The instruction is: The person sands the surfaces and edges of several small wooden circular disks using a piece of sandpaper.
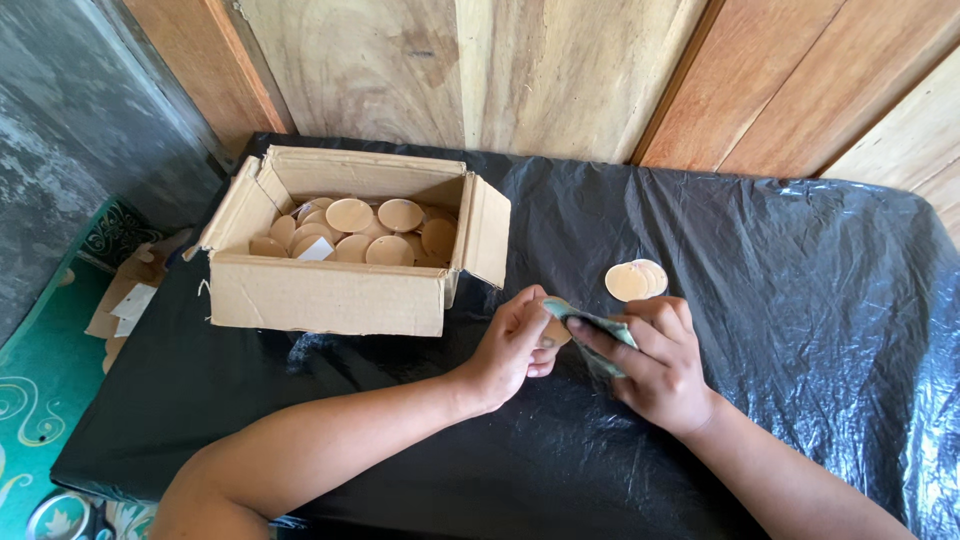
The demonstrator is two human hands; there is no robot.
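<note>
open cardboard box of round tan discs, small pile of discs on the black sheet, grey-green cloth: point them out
open cardboard box (325, 295), head view, front wall
small pile of round tan discs (635, 279), head view, top disc
grey-green cloth (603, 328), head view, fold over right fingers

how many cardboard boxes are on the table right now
1. The open cardboard box sits on the black plastic sheet at the table's left, holding round wooden discs. Flat cardboard scraps lie on the floor to the left; none is a box.
</note>
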